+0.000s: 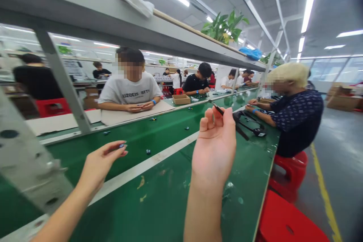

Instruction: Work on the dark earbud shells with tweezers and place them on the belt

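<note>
A small dark-blue part (121, 146) is pinched between the thumb and fingers of my left hand (99, 160), just above the green bench's near rail. My right hand (214, 151) is raised with its palm turned towards me. Its thumb and fingers close on a slim black tool (243, 134) that looks like tweezers, its tip pointing up and left. Several similar small parts, such as one blue piece (148, 152), lie spread along the green strip between my hands and the far side.
A black strap-like device (259, 132) lies on the green bench (159, 204) beyond my right hand. One co-worker (297, 109) sits at the right, another (130, 87) opposite. A metal post (62, 79) and overhead shelf (170, 26) stand close. Red stools (289, 219) line the right edge.
</note>
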`<state>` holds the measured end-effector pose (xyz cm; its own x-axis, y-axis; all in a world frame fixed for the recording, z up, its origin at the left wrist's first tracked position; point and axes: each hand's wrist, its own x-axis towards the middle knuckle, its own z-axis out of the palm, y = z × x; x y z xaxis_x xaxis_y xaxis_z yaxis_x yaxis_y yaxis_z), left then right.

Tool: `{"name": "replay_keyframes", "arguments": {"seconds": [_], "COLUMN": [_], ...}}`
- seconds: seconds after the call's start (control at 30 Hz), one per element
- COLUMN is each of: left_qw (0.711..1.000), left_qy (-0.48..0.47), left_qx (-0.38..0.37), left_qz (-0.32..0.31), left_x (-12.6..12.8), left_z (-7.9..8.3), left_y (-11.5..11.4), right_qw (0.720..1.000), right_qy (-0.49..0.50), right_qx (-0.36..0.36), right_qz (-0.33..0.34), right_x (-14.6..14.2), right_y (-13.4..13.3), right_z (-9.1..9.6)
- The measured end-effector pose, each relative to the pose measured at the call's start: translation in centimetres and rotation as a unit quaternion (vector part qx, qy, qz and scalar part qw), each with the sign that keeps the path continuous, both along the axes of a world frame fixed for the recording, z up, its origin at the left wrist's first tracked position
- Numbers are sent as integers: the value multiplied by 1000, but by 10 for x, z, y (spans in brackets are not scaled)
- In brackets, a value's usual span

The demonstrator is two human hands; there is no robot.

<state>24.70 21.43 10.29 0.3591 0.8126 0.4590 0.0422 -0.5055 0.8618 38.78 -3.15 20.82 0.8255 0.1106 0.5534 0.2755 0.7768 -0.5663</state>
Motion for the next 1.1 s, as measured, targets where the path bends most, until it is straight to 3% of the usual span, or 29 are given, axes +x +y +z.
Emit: {"name": "replay_keyframes", "arguments": {"seconds": [0.07, 0.13, 0.2, 0.3, 0.43, 0.53, 0.73, 0.93, 1.1], "left_qw": [1000, 999, 999, 997, 996, 997, 991, 982, 969], "left_qy": [-9, -21, -34, -64, -73, -66, -97, -118, -114], "left_qx": [-18, -24, -16, 7, 20, 29, 65, 124, 175], "left_qz": [-21, -21, -1, 38, 39, 41, 68, 80, 134], "left_x": [-17, -41, -67, -98, -122, -133, -140, -137, -135], "left_z": [26, 52, 73, 90, 97, 101, 105, 99, 96], "left_y": [-24, -51, -78, -111, -135, -142, -151, -149, -153], "right_qw": [992, 981, 973, 949, 918, 908, 918, 928, 928], "right_qy": [76, 92, 46, -21, -65, -84, -90, -79, -70], "right_qx": [96, 124, 78, -8, -77, -84, -74, -60, -23], "right_qz": [41, 122, 214, 316, 384, 402, 379, 358, 366], "right_x": [-16, -33, -51, -78, -107, -120, -133, -138, -141], "right_y": [5, 9, 13, 22, 31, 33, 31, 32, 34], "right_z": [9, 17, 22, 21, 12, 7, 6, 4, 2]}}
